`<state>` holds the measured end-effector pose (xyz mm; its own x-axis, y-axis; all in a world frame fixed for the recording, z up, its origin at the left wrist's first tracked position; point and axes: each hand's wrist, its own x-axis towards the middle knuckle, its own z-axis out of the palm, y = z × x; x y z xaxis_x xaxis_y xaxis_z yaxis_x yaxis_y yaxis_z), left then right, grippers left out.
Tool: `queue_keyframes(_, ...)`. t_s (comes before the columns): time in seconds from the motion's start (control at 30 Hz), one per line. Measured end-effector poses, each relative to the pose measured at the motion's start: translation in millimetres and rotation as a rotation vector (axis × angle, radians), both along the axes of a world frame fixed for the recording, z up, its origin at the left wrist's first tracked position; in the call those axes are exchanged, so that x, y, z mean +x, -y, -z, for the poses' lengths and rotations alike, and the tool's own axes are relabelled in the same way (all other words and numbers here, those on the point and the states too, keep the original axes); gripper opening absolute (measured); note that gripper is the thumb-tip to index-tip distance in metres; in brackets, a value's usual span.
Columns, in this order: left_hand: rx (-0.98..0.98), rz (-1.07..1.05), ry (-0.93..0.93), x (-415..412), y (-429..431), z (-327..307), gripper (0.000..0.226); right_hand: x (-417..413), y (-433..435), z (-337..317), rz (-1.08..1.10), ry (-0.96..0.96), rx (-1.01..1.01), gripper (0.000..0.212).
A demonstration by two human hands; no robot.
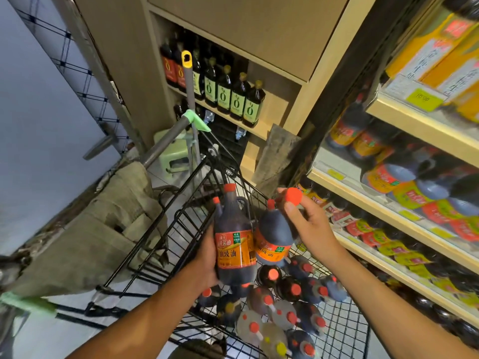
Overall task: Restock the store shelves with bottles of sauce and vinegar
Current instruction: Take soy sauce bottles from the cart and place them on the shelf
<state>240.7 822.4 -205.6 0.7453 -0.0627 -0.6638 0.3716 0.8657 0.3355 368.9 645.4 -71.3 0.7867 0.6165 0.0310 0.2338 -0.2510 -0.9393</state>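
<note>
Bottles fill my view: 2 of them are up out of the wire cart (166, 239), 1 in each of my hands. My left hand (207, 257) is wrapped around the lower body of a dark sauce bottle (234, 239) with an orange label and a red cap, holding it upright above the cart; a thinner red-capped neck shows just behind it, but I cannot tell whether that hand holds it too. My right hand (308, 224) grips a second dark bottle (274, 237) near its top, fingers curled round the neck area, with a red cap (293, 196) sticking up above my fingertips. That bottle tilts and sits just beside the first, their labels nearly touching.

Below both hands, the cart basket holds many more red-capped bottles (287, 304) lying packed together, some dark and some paler.

To my right run store shelves (404, 218) stocked with rows of similar orange-labelled bottles. Ahead, a wooden shelf unit (280, 110) carries a row of tall dark bottles with green labels (233, 94). A grey pole with a yellow tip (187, 71) stands in front of it.
</note>
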Motion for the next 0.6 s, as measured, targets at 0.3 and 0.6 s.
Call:
queue_keyframes(0.3,-0.095,0.012,0.069,2.1,-5.3,-15.8,0.089,-3.7,-1.2,5.3,0.025,0.058,-0.013,0.053)
queue_keyframes(0.6,-0.054,0.021,0.068,6.7,-16.8,-23.7,0.091,2.8,-8.0,16.0,-0.117,0.055,-0.09,0.077)
